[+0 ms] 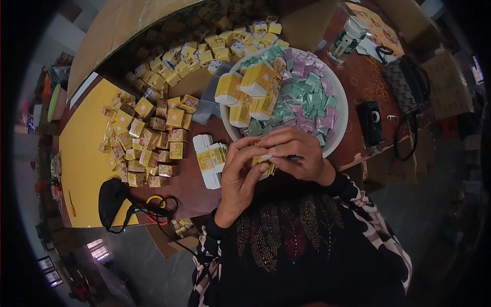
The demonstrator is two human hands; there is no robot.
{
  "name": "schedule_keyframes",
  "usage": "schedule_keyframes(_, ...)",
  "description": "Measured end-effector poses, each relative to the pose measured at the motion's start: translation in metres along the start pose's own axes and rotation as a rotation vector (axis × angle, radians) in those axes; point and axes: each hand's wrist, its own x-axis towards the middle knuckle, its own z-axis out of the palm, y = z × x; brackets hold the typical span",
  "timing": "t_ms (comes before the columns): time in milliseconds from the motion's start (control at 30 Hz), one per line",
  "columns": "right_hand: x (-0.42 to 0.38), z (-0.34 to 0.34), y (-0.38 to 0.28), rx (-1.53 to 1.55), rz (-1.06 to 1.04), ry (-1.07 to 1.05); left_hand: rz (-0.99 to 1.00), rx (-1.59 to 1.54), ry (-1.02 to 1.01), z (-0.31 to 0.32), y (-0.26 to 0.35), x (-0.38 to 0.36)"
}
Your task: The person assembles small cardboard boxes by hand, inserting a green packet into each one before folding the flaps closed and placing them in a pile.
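In front of my chest, my left hand [239, 176] and my right hand [299, 151] meet with fingers closed around a small yellow carton [262, 159]. My fingers hide much of it, and the thumbs and fingertips press at its top. Just left of my left hand lies a stack of flat, unfolded cartons [208, 162] in yellow and white. Beyond my hands stands a round white basin [343, 105] holding green sachets [312, 97] and pink sachets [306, 64]. Several yellow cartons [250, 94] rest on top of the sachets at the basin's left side.
Finished-looking small boxes [153, 138] are heaped at left, with more inside a large cardboard box [138, 28]. A black cloth item [113, 202] and cords lie near the left edge. On the right are a bottle [349, 41], rubber bands [377, 86] and a dark bag [406, 82].
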Motion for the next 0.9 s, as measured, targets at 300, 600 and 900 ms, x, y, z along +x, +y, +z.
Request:
schedule_keyframes(300,-0.008,0.006,-0.006,0.383,0.52,0.094,-0.116,0.085,0.023,0.012,0.009,-0.001)
schedule_keyframes(600,0.005,0.013,-0.006,0.237,0.41,0.165,0.285,0.703,-0.128,0.002,-0.002,0.007)
schedule_keyframes(900,0.005,0.004,-0.003,-0.033,0.139,0.053,0.323,0.678,-0.161,0.003,-0.007,0.004)
